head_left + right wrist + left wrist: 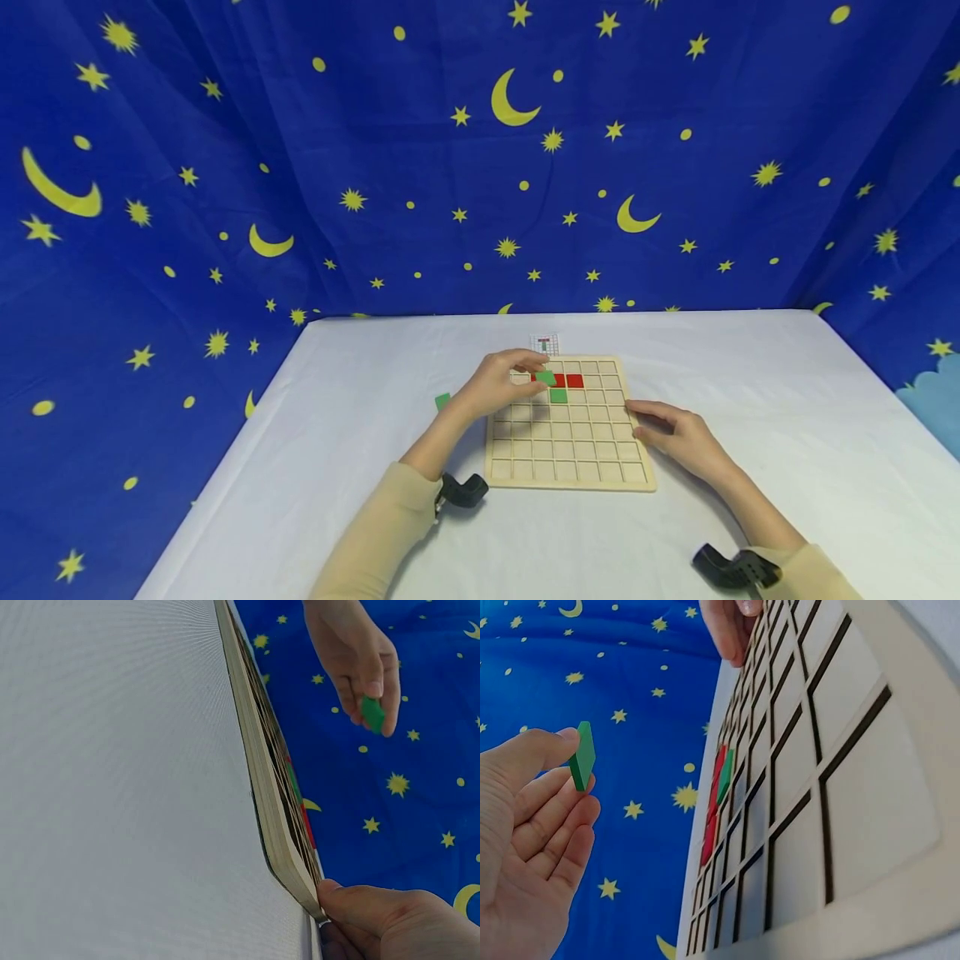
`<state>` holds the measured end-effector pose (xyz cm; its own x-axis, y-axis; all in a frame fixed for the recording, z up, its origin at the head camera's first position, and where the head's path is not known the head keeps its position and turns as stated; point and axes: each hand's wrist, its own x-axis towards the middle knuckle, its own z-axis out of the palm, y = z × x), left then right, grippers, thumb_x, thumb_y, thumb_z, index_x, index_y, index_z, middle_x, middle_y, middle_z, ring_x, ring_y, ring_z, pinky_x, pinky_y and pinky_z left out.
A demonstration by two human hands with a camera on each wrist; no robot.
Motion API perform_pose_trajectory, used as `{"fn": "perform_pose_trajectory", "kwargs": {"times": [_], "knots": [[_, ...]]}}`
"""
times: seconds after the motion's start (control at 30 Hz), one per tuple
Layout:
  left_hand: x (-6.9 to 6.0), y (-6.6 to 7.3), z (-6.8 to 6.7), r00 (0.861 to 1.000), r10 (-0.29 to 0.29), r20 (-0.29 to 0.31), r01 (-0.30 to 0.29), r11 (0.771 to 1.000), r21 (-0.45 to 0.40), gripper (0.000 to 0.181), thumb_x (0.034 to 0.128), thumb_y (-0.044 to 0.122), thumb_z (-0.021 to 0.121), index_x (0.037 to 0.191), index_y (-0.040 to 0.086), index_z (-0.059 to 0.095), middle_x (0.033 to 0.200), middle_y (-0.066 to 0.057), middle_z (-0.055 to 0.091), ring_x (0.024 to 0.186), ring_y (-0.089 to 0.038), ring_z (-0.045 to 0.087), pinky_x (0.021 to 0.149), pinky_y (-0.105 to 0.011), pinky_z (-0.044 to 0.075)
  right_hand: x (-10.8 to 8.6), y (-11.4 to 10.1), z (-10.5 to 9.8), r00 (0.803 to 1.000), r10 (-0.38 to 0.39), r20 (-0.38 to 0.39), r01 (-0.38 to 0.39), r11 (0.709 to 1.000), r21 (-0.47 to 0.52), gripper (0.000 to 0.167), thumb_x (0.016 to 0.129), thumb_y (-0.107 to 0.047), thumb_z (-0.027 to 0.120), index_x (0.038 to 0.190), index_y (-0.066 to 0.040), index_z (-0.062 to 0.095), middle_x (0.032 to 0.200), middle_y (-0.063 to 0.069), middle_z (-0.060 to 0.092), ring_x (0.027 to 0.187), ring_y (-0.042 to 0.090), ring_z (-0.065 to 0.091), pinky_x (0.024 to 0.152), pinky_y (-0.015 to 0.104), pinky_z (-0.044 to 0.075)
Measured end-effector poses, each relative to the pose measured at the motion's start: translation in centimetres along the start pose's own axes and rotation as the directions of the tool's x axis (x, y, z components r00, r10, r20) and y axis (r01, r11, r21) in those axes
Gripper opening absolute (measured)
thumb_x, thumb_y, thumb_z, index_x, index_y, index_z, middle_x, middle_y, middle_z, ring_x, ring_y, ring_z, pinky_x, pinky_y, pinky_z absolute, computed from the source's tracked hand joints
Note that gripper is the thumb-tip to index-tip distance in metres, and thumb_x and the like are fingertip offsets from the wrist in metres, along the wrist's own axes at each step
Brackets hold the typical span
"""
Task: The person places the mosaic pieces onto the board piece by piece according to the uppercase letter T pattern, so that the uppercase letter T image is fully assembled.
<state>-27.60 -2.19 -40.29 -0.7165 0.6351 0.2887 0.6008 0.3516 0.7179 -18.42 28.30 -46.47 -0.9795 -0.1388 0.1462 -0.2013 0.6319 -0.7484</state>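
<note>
Thumb and fingers of my left hand (491, 387) pinch a small green square tile (545, 379), raised above the upper part of a wooden grid board (570, 486). The left wrist view shows this tile (583, 757) tilted on edge between thumb and fingertips. Red tiles (575, 381) sit in a row near the board's top, partly hidden by the hand. Just below them, another green tile (558, 396) fills a cell. My right hand (686, 442) touches the board's right edge with thumb and fingers extended; its thumb (352, 900) lies against the rim.
A small printed grid card (545, 343) with a coloured pattern lies behind the board. One loose green tile (442, 402) is on the white table (360, 375), left of the board. A blue star-patterned curtain (420, 167) surrounds the table's back and sides.
</note>
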Motion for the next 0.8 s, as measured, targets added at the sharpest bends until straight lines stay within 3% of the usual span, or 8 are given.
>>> {"fn": "perform_pose_trajectory", "kwargs": {"times": [0.27, 0.53, 0.8], "knots": [[0.5, 0.1, 1.2, 0.999, -0.020, 0.044, 0.021, 1.000, -0.021, 0.043, 0.0863, 0.022, 0.071, 0.125, 0.007, 0.060, 0.108, 0.000, 0.067, 0.103, -0.026, 0.059, 0.092, -0.048, 0.045, -0.1, 0.1, 0.0, 1.000, -0.020, -0.009, 0.020, 1.000, -0.007, 0.044, 0.087, -0.022, 0.070, 0.126, -0.007, 0.061, 0.128, 0.013, 0.057, 0.123, 0.037, 0.045, 0.099, 0.053, 0.037], [0.5, -0.3, 2.2, 0.997, -0.034, 0.074, 0.035, 0.999, -0.016, 0.044, 0.0873, 0.024, 0.070, 0.127, 0.009, 0.059, 0.111, 0.001, 0.065, 0.104, -0.017, 0.058, 0.088, -0.034, 0.048, 0.1, 0.2, 0.0, 1.000, -0.020, -0.003, 0.020, 1.000, -0.006, 0.044, 0.087, -0.021, 0.070, 0.127, -0.007, 0.060, 0.129, 0.012, 0.057, 0.124, 0.037, 0.045, 0.099, 0.053, 0.037], [0.3, -1.0, 3.4, 0.994, 0.008, 0.109, -0.013, 0.999, 0.047, 0.043, 0.0883, 0.021, 0.069, 0.127, 0.005, 0.058, 0.112, -0.005, 0.065, 0.103, -0.017, 0.060, 0.087, -0.029, 0.049, 0.0, 0.2, 0.1, 0.999, -0.031, -0.011, 0.031, 0.999, -0.009, 0.042, 0.087, -0.021, 0.070, 0.126, -0.007, 0.061, 0.128, 0.012, 0.058, 0.123, 0.036, 0.046, 0.098, 0.052, 0.038]]}}
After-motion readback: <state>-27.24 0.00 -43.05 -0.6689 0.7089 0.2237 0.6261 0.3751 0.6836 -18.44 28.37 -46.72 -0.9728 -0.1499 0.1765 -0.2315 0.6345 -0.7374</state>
